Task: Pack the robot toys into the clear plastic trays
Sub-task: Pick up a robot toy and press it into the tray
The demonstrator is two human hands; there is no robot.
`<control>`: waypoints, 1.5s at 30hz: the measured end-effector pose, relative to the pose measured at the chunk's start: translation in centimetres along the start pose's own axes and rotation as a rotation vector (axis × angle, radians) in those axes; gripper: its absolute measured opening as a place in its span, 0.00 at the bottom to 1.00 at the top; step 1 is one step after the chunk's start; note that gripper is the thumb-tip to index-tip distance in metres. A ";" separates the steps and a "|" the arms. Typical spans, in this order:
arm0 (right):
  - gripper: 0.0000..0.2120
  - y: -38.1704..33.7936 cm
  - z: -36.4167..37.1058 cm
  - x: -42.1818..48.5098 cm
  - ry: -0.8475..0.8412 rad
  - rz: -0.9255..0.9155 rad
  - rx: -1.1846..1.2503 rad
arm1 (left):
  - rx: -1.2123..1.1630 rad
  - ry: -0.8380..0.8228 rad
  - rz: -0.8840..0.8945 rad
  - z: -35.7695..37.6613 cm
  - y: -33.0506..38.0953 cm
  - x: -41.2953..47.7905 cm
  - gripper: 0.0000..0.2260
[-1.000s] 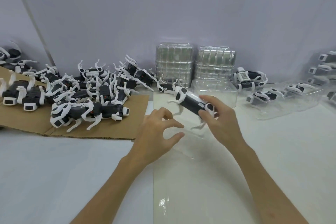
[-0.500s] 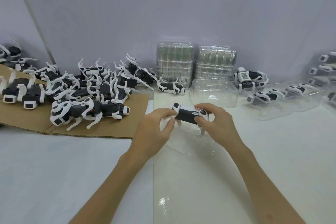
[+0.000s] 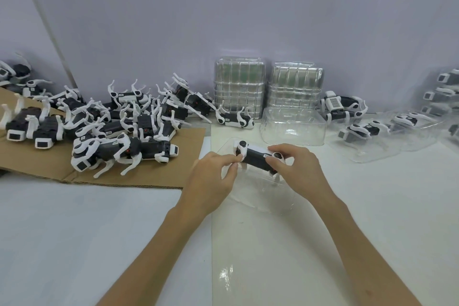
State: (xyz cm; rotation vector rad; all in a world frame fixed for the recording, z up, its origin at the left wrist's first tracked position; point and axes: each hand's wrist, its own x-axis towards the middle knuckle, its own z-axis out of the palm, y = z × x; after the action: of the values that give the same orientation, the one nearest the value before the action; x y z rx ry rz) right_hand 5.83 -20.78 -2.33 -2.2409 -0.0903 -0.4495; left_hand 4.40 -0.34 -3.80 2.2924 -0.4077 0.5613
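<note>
A black and white robot dog toy [image 3: 255, 155] lies in a clear plastic tray [image 3: 258, 196] on the white table in front of me. My left hand [image 3: 211, 181] pinches the toy's left end near a white leg joint. My right hand [image 3: 298, 169] grips its right end, fingers curled over the round joint. Part of the toy's legs is hidden under my hands. A heap of several more robot toys [image 3: 119, 126] lies on brown cardboard [image 3: 44, 161] at the left.
Two stacks of clear trays [image 3: 238, 89] stand against the back wall, with one loose tray [image 3: 293, 126] in front of them. A lone toy [image 3: 236, 119] lies near the stacks. Packed toys in trays [image 3: 387, 131] sit at the right.
The toy came down from the air into the clear tray. My left hand closed in and took hold of its left end; both hands now hold it low in the tray.
</note>
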 end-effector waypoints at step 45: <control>0.23 1.6 -2.4 0.5 -0.229 0.314 0.068 | -0.541 -0.114 -0.638 -0.2 -1.6 1.0 0.13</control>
State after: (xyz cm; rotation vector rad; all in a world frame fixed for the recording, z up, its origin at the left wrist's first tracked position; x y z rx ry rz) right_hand 5.98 -23.65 -1.88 -2.1814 0.1247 -0.0197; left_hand 5.93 0.81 -4.11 1.7859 0.1241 -0.0107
